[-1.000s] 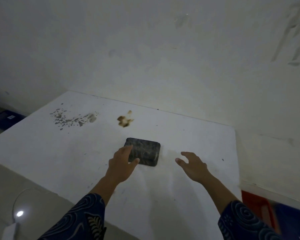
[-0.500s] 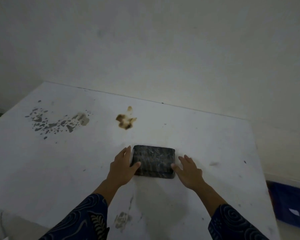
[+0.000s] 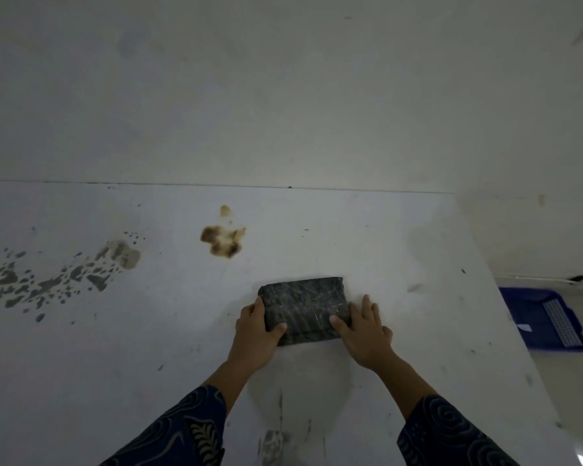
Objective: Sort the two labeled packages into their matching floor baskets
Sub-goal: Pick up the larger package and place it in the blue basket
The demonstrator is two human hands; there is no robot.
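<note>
The dark wrapped package [image 3: 305,307] lies flat on the white bench [image 3: 401,250], toward its right half and near the front, with a brown stain [image 3: 223,237] well beyond it to the left. Its glossy, crinkled wrapping looks like taped plastic film, so it will likely be a little slick and give slightly under pressure; it seems a compact, block-like parcel, probably firm inside and not fragile (weight cannot be judged). The short ends are the sensible place to take it, one per side. The left hand [image 3: 254,331] is closed on the left end, thumb over the top face and fingers [image 3: 259,304] wrapped along the edge. The right hand [image 3: 364,327] grips the right end the same way, thumb on top. No label shows on the upper face. A blue basket [image 3: 542,317] sits on the floor right of the bench
</note>
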